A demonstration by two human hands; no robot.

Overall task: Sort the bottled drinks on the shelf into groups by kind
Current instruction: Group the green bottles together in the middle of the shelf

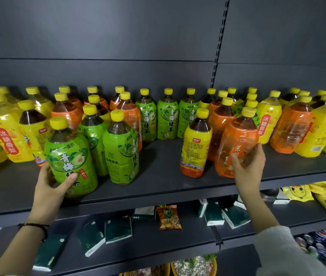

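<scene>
At the shelf's [158, 188] front edge, the left hand [50, 188] wraps its fingers around a green tea bottle [70, 156]; the right hand [249, 170] clasps an orange bottle [237, 144]. Bare shelf lies between them.

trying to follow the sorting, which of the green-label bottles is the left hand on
The left hand grips the front-most green-label plastic bottle with a yellow cap, at the shelf's front edge. It leans left, while the other green-label bottles stand upright behind it, untouched.

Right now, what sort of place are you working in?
Most likely a small shop: dark metal shelving crowded with bottled drinks, and packaged snacks plus tissue packs on the shelf below.
</scene>
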